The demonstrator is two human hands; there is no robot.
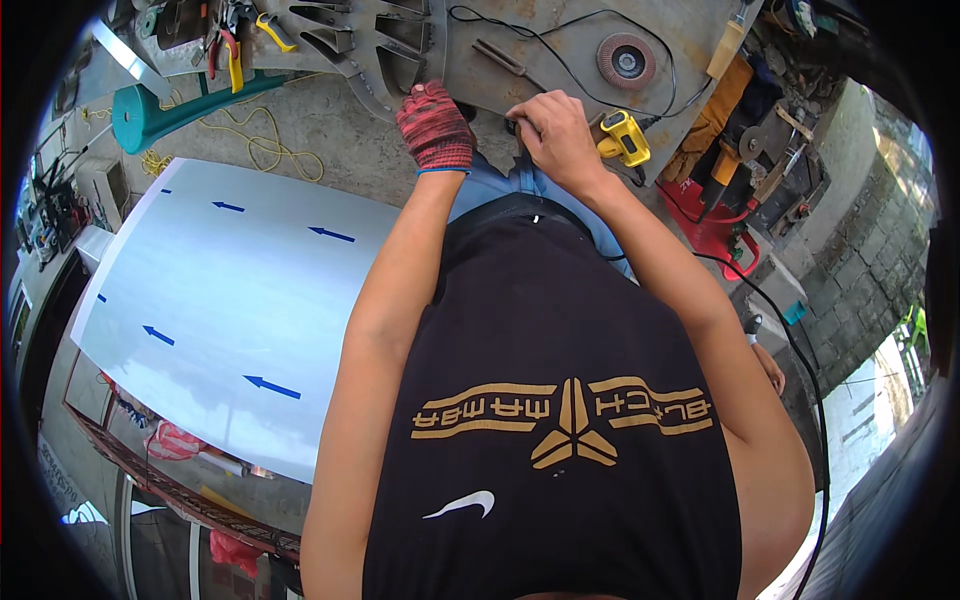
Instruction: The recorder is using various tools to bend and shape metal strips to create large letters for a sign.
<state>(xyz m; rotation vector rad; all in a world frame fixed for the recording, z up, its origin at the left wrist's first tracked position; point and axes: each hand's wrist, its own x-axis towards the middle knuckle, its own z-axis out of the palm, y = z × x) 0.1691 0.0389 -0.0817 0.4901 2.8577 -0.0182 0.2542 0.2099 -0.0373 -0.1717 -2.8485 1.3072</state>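
My left hand (435, 125) wears a red knit glove and rests with curled fingers on the near edge of a grey cut-out metal plate (385, 50). What it holds, if anything, is hidden under the glove. My bare right hand (555, 135) is a short way to its right, with its fingers closed around a small dark object (513, 127) at the plate's edge. A yellow power tool (625, 138) lies just right of my right hand, with a black cable (560, 60) looping over the plate.
A large white sheet with blue arrows (220, 300) lies at my left. A flap disc (627, 62) sits on the plate. Pliers and hand tools (230, 45), a teal part (150, 115) and yellow cord (260, 145) lie top left. Clutter, a red base (715, 235) and a block wall (860, 260) are at right.
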